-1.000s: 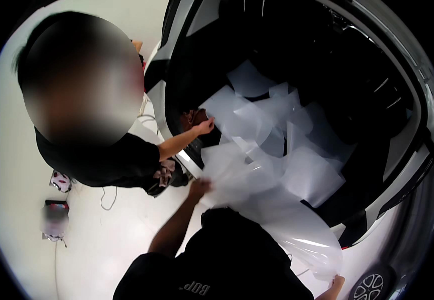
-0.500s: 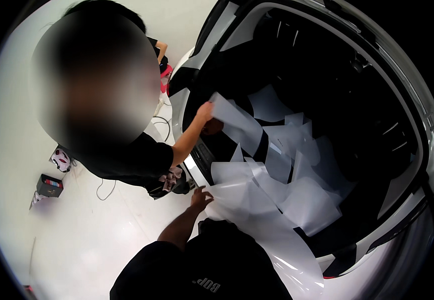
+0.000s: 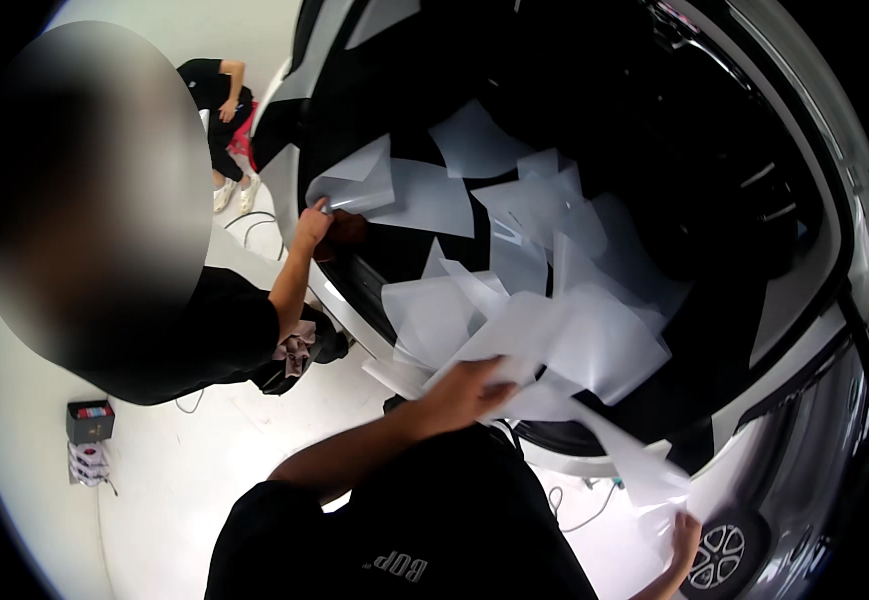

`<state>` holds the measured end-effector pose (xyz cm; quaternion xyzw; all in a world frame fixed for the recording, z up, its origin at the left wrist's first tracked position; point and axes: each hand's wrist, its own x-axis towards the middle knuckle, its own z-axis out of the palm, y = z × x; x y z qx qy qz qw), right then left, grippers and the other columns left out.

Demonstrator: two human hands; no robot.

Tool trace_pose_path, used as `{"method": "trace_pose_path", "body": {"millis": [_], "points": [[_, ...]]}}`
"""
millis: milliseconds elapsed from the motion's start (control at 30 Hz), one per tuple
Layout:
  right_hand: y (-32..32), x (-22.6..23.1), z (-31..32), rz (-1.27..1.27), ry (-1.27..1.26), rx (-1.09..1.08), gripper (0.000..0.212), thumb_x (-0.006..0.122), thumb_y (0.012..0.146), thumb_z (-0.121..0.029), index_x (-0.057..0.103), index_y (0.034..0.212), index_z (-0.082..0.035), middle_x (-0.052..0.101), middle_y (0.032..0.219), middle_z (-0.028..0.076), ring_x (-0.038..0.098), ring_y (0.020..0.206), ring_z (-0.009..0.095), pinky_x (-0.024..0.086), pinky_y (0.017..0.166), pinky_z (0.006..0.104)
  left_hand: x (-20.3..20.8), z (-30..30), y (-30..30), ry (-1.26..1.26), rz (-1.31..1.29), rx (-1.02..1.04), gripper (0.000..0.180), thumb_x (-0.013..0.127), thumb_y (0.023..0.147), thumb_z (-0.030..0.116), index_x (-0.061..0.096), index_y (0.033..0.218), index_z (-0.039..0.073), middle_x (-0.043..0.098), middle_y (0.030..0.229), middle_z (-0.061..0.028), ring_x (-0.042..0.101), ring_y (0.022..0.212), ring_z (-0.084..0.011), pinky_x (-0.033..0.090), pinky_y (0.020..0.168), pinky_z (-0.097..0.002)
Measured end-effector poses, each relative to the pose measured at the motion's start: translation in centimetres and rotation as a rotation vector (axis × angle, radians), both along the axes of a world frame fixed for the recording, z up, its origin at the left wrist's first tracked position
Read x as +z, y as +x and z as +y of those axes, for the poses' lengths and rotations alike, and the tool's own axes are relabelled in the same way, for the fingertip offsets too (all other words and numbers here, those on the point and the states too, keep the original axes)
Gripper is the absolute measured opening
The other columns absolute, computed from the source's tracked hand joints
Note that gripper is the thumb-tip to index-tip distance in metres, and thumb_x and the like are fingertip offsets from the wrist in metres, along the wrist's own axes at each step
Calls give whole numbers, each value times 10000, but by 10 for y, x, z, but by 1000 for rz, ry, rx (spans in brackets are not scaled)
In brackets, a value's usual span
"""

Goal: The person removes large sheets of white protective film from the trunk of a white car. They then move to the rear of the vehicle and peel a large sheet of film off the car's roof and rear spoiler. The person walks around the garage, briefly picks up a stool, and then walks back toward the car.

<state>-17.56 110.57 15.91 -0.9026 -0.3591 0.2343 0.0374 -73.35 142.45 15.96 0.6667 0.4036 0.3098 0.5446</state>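
Now the left hand (image 3: pixel 464 396), grip too blurred to tell, has swung to six o'clock, apparently gathering film (image 3: pixel 644 466) the right hand (image 3: pixel 685 538) pinches at four.

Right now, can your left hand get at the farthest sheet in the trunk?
Probably not without leaning in: the farthest sheet lies well beyond the left hand, with other loose sheets spread between them.

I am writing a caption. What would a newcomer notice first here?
First, the heap of translucent sheets in the car's open boot, at centre. Then the right hand, lower right, gripping a sheet's end, and the left hand at the heap's near edge. At left, another person's hand holds a curled sheet.
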Motion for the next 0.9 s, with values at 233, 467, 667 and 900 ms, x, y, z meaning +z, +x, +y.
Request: {"method": "trace_pose_path", "body": {"millis": [233,467,667,900], "points": [[-261,89,167,633,516,-20,291,464,1026,-202,641,1076,25,648,847,52,590,747,111,475,688,246,45,-45,130,396,20,-485,586,568,914,97,358,1460,59,529,1054,-148,633,705,-252,565,618,-349],[-293,49,184,802,865,-473,362,492,1000,-246,604,1092,85,657,1032,156,631,909,211,497,845,311,33,-43,128,445,115,-515,646,614,808,22,421,1421,90,489,1155,-170,584,1026,-325,554,782,-400],[-184,48,169,461,775,-478,231,720,884,-247,634,875,-32,643,837,38,561,738,107,449,672,258,-34,-22,42,178,-80,-518,427,683,869,224,574,1258,85,539,1279,-118,583,1106,-277,508,892,-392],[-93,169,113,-176,1387,-643,525,608,944,-328,561,1279,74,589,1276,173,581,1124,251,431,1013,373,-221,-40,-83,-70,772,48,589,742,777,470,583,1133,29,588,1159,-200,584,1071,-359,504,882,-433]]}}
